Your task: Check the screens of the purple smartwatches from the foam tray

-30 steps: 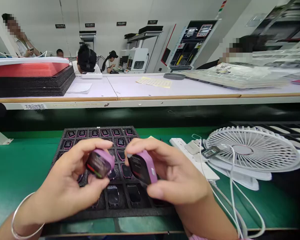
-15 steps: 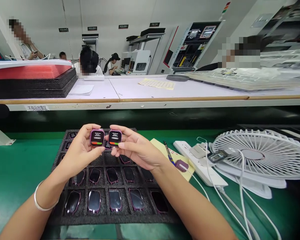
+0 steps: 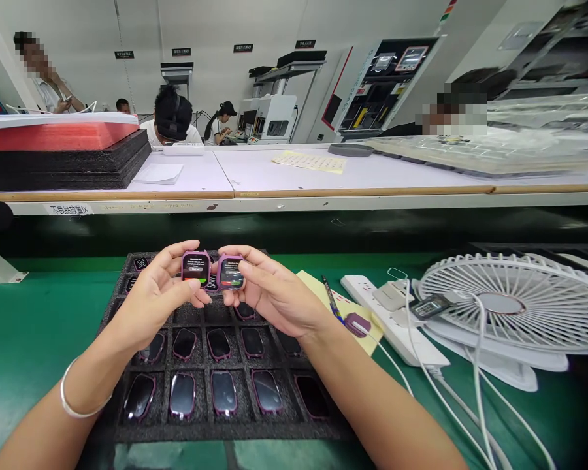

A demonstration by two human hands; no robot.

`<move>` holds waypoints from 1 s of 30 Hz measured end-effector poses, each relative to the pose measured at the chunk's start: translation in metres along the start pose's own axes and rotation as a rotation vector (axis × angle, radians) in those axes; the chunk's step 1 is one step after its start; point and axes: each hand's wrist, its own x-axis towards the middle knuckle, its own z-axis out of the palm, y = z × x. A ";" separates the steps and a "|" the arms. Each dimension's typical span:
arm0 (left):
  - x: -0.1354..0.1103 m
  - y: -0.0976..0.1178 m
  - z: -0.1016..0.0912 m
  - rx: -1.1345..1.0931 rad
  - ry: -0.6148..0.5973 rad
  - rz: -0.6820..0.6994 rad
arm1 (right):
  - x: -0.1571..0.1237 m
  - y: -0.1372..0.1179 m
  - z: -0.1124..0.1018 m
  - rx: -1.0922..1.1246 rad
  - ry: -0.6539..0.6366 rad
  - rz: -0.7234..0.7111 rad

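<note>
Item: your left hand [image 3: 159,284], fingers curled in and closed on a purple-cased watch [image 3: 196,266], gripped by its edges, thumb at the lower part of the lit screen. White text and a green bar show on it.

Item: your right hand [image 3: 274,287], fingers likewise closed, pinching a second purple watch [image 3: 230,272] by its right side, thumb laid over the screen's edge. Text and a coloured bar show here too. Both watches are raised above the tray, faces towards you, side by side; whether their cases touch is hard to tell from this angle.

Item: black foam tray [image 3: 235,431], divided into compartments, on the green worktop [image 3: 29,339] below your hands. Its nearest row holds five dark-screened watches [image 3: 224,393], one per compartment; the row behind holds more, and your hands cover part of the rest.

Item: pale bracelet [image 3: 63,395], on your left wrist.

Item, right of the tray: yellow sheet [image 3: 315,287], bearing a pen [image 3: 332,297] and a small purple case [image 3: 357,324] with a white lead running from it.

Item: white power strip [image 3: 357,286], beside the sheet, with plugs fitted.

Item: white fan [image 3: 494,303], farther right, a small grey device with a display [image 3: 428,307] just in front of its grille.
</note>
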 end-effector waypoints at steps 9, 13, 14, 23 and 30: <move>0.000 -0.001 0.000 -0.047 0.047 0.005 | -0.001 -0.003 0.000 0.007 -0.010 -0.014; -0.001 0.001 0.001 -0.083 0.043 -0.009 | -0.002 -0.004 0.000 0.006 -0.010 -0.009; -0.002 0.002 0.002 -0.087 0.044 -0.014 | -0.002 -0.004 0.000 0.009 -0.010 -0.008; 0.001 0.008 0.000 -0.183 -0.026 -0.098 | -0.003 -0.006 0.001 0.027 -0.024 0.018; -0.032 0.018 -0.005 -0.315 -0.351 -0.020 | -0.012 -0.010 -0.002 0.114 -0.241 -0.177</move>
